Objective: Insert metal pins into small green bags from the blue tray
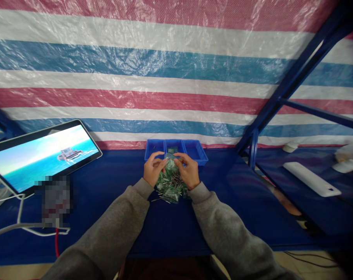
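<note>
My left hand (pixel 153 168) and my right hand (pixel 188 169) face each other over the middle of the blue table, fingers pinched. Between them is a small clear plastic bag (pixel 171 158), its edges gripped from both sides. What the bag contains is too small to make out. Under it lies a heap of greenish plastic bags (pixel 169 194), mixed with thin metal pins or screws (pixel 175 180). Just behind my hands stands a blue tray (pixel 197 151) with three compartments. A greenish packet (pixel 172 149) shows in its middle one; my fingers partly hide the tray's front.
A tablet (pixel 44 155) with a lit screen leans at the left, near a blurred-out object (pixel 56 202) and white cables (pixel 20 210). Blue metal frame bars (pixel 260 112) rise at the right. Beyond them lies a long white object (pixel 310 179). Striped plastic sheeting (pixel 176 77) hangs behind.
</note>
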Tool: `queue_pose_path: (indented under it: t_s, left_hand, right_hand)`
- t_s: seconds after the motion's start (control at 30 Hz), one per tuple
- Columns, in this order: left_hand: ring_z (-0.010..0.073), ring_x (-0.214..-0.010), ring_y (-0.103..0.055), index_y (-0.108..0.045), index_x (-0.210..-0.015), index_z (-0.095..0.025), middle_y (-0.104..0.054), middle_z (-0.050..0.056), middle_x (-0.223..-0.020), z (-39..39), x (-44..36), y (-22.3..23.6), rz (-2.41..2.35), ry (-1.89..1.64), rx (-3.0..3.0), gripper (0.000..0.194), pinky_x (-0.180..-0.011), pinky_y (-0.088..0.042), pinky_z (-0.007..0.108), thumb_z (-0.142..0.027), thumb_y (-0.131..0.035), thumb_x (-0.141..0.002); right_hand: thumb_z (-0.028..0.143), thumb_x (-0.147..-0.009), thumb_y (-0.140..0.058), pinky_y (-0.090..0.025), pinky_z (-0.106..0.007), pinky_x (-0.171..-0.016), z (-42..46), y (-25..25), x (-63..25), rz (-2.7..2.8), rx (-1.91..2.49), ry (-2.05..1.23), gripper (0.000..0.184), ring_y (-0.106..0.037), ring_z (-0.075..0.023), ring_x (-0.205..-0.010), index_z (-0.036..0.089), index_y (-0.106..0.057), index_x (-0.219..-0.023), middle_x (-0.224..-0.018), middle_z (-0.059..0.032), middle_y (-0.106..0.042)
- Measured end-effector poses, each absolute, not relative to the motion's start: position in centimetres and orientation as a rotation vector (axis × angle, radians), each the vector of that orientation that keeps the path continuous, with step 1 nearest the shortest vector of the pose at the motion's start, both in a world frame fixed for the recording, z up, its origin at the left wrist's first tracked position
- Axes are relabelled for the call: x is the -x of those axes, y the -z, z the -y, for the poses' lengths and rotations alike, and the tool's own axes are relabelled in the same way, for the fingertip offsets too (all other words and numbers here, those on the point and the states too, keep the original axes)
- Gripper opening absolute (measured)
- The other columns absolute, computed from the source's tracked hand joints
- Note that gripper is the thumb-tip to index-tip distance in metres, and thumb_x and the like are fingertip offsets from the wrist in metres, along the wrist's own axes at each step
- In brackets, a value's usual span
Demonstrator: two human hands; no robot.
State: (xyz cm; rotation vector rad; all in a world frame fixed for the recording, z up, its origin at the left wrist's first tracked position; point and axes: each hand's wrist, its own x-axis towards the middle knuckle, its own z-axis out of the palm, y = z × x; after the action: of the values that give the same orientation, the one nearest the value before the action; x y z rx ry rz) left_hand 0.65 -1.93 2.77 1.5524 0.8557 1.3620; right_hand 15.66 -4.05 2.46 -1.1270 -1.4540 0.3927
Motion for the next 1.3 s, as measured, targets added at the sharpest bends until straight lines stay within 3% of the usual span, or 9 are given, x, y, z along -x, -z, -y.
queue_pose_path:
  t_s: [0.23,0.5,0.73,0.83,1.1,1.3]
  left_hand:
    - [0.0131,-0.06,-0.06,-0.062,-0.096,-0.015,-0.065,0.005,-0.077,2.06,-0.28,-2.69,-0.776,-1.404,-1.661,0.022,-0.057,-0.05,0.025,-0.029,-0.051,-0.084]
    - [0.0195,-0.094,-0.057,-0.064,-0.099,-0.018,-0.06,0.009,-0.102,1.8,-0.01,-2.63,-0.841,-1.474,-1.976,0.022,-0.07,-0.05,0.027,-0.02,-0.056,-0.078]
    - [0.0162,-0.085,-0.057,-0.065,-0.086,-0.016,-0.059,0.007,-0.094,1.93,-0.13,-2.98,-0.958,-1.576,-1.999,0.016,-0.068,-0.049,0.025,-0.03,-0.059,-0.079]
    - [0.0138,-0.071,-0.059,-0.064,-0.084,-0.016,-0.062,0.003,-0.079,1.87,-0.18,-2.69,-0.998,-1.509,-1.935,0.018,-0.066,-0.048,0.024,-0.032,-0.059,-0.079]
    - [0.0065,-0.041,-0.047,-0.049,-0.101,-0.018,-0.053,-0.006,-0.056,1.88,-0.47,-2.75,-0.852,-1.449,-1.562,0.035,-0.043,-0.038,0.017,-0.033,-0.066,-0.074]
    - [0.0054,-0.036,-0.043,-0.049,-0.089,-0.017,-0.05,-0.007,-0.052,1.54,-0.4,-3.25,-0.73,-1.36,-1.377,0.031,-0.038,-0.033,0.017,-0.035,-0.068,-0.072]
  right_hand:
    - [0.03,-0.087,-0.042,-0.046,-0.033,-0.077,4.36,-2.87,-15.71,1.405,1.082,-0.402,0.027,-0.06,-0.0196,-0.086,0.021,-0.065,-0.098,-0.094,-0.0041,-0.066]
    - [0.019,-0.081,-0.044,-0.047,-0.034,-0.082,4.35,-2.37,-16.25,1.444,1.002,-0.504,0.031,-0.061,-0.0202,-0.091,0.023,-0.064,-0.104,-0.101,-0.0021,-0.067]
    - [0.032,-0.081,-0.056,-0.05,-0.031,-0.074,4.43,-3.07,-15.66,1.481,1.032,-0.417,0.017,-0.059,-0.0177,-0.085,0.022,-0.066,-0.09,-0.095,-0.0057,-0.061]
    - [0.035,-0.082,-0.056,-0.05,-0.029,-0.069,4.37,-3.08,-15.58,1.477,1.031,-0.405,0.017,-0.058,-0.0177,-0.086,0.02,-0.065,-0.083,-0.092,-0.0061,-0.06]
    - [0.034,-0.092,-0.036,-0.05,-0.03,-0.061,4.58,-2.84,-15.62,1.466,0.993,-0.523,0.034,-0.058,-0.0121,-0.057,0.024,-0.055,-0.118,-0.089,-0.0041,-0.063]
    - [0.025,-0.092,-0.037,-0.051,-0.03,-0.061,4.67,-2.93,-15.97,1.59,0.861,-0.456,0.031,-0.058,-0.0112,-0.062,0.028,-0.062,-0.109,-0.102,-0.0048,-0.058]
